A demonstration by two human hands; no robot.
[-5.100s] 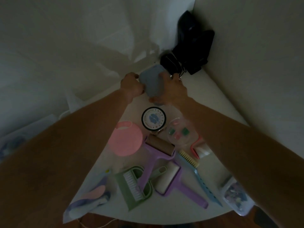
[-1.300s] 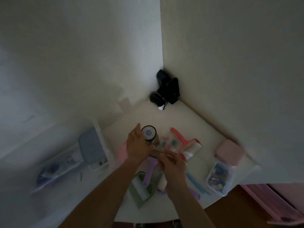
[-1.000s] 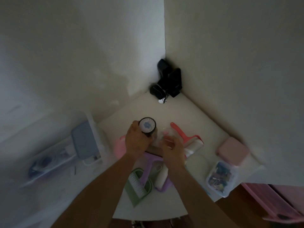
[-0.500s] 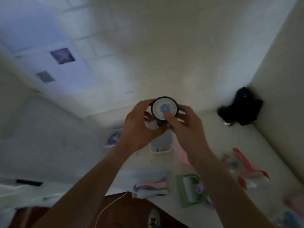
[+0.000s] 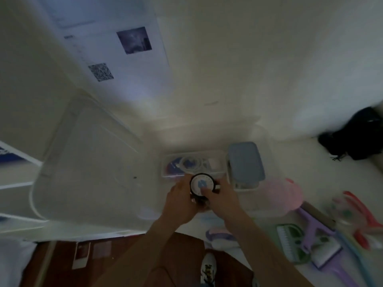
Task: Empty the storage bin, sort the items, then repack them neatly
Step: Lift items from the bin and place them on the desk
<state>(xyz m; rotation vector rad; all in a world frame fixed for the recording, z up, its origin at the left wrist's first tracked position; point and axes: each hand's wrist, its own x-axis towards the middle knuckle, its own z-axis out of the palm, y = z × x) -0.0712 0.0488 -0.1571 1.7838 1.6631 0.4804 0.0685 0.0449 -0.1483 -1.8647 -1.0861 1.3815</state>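
Both hands hold a round jar with a black-rimmed white lid and blue label (image 5: 202,184), low over the inside of a clear storage bin (image 5: 267,137). My left hand (image 5: 179,201) grips its left side and my right hand (image 5: 222,198) its right side, thumb on the lid. In the bin lie a clear flat box with blue and white contents (image 5: 186,164) and a box with a grey-blue lid (image 5: 245,162). The bin's clear lid (image 5: 87,162) leans open at the left.
On the white table at the right lie a pink round item (image 5: 281,194), a green brush and dustpan (image 5: 292,245), purple lint rollers (image 5: 319,239) and a red-handled roller (image 5: 360,212). A black object (image 5: 356,137) sits in the far corner. Brown floor and a shoe (image 5: 208,268) are below.
Both hands picked the jar up off the table, carried it left and lowered it over the bin. The view swung left from the table to the bin.
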